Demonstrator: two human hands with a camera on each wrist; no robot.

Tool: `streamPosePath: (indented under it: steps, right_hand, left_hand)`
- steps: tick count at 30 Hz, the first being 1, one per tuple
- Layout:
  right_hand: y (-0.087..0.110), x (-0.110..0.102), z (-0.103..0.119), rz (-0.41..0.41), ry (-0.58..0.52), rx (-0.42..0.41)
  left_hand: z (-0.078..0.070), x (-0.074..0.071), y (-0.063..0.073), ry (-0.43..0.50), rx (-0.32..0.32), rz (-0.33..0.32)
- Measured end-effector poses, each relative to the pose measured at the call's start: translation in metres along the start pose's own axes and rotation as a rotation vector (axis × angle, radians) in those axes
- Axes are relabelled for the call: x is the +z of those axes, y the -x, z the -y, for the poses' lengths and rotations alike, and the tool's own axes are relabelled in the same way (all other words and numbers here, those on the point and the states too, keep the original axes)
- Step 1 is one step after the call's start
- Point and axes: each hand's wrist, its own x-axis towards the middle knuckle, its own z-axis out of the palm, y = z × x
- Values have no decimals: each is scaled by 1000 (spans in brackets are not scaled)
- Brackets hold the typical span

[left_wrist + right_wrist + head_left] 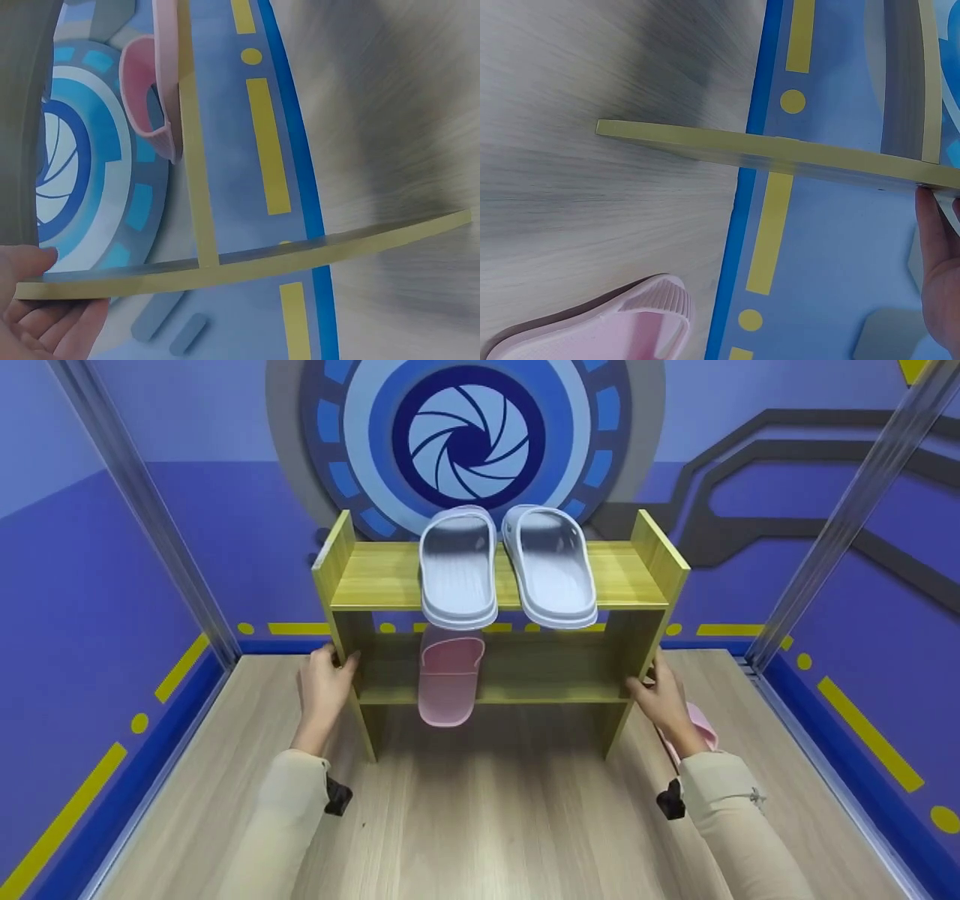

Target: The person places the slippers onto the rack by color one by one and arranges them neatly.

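A yellowish wooden shoe rack [555, 690] stands in the middle of the head view, a hand at each side. My left hand [324, 679] grips the left side panel, its thumb on the inner face and fingers outside in the left wrist view. On the right, my hand [664, 697] holds the other side panel, fingers along its outer face in the right wrist view. Two pale grey clogs [459, 574] sit side by side on the top shelf [382, 574]. One pink slipper [448, 686] rests on the lower shelf, toward its left.
A second pink slipper [604, 334] lies on the wood-look surface [480, 840] right of the rack, partly hidden by my right wrist in the head view. Behind stands a blue wall [217, 510] with a round printed pattern. Metal posts [847, 502] rise at both back corners.
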Motion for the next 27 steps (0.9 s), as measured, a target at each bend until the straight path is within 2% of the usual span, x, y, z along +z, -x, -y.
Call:
streamPosePath:
  steps: [5, 9, 16, 19, 22, 27]
  right_hand:
    - [-1, 0, 0, 5, -9, -2]
    - [-1, -1, 3, 16, -1, 1]
    - [2, -4, 32, 60, -25, -18]
    - [3, -7, 36, 93, -19, -5]
    - [2, -11, 29, 132, -39, 38]
    - [3, -20, 2, 156, -42, 109]
  left_hand:
    - [3, 0, 1, -44, 14, 6]
    - [4, -1, 0, -43, 34, 1]
    - [5, -1, -1, -13, 33, 4]
    - [5, -1, -1, -6, 33, 4]
    - [5, -1, 0, -3, 40, -1]
    - [5, 0, 1, -7, 53, -2]
